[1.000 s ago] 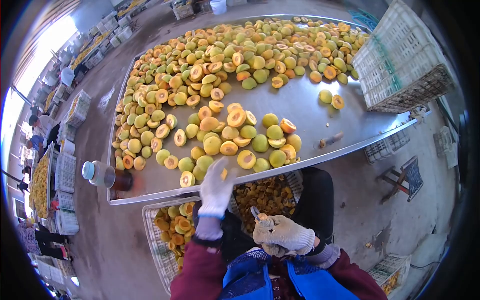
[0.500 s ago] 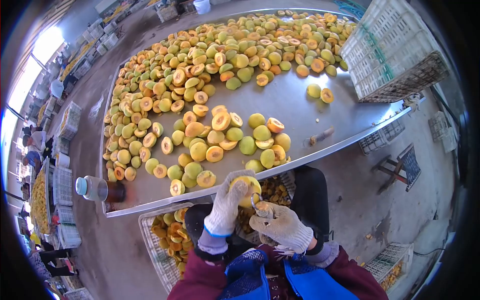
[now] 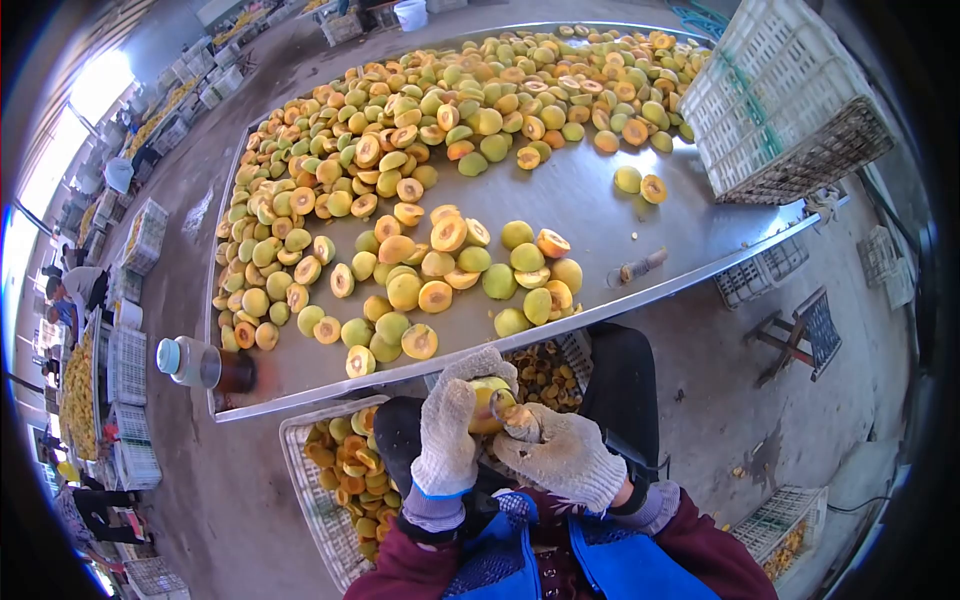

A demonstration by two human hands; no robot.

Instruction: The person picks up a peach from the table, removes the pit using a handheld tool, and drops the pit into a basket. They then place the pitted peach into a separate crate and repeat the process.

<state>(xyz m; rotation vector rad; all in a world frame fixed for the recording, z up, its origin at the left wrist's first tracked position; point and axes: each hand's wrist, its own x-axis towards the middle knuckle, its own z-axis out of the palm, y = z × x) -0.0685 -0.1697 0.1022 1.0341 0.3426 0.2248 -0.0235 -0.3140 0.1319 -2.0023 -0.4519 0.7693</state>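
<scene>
In a pale knitted glove, my left hand (image 3: 455, 420) is wrapped round a yellow-green fruit half (image 3: 488, 403) in front of my lap. My gloved right hand (image 3: 565, 455) grips a small tool (image 3: 520, 422) with a thick wrapped handle and a curved metal loop, which touches the fruit. Part of the fruit is hidden by my fingers. Beyond my hands, many halved fruits (image 3: 405, 290) lie on the metal table (image 3: 560, 200), some showing orange flesh. Under the table edge a container holds small brown-orange pieces (image 3: 545, 375).
A white crate of fruit halves (image 3: 315, 500) stands left of my lap. On the table are a lidded jar (image 3: 205, 365), a short stick-like object (image 3: 640, 266) and a tall white crate (image 3: 780, 110). A folding stool (image 3: 800, 335) stands right. People (image 3: 85, 290) work far left.
My left hand has gone from the table edge back to my lap, taking hold of a fruit half. The tool in my right hand has come against the fruit.
</scene>
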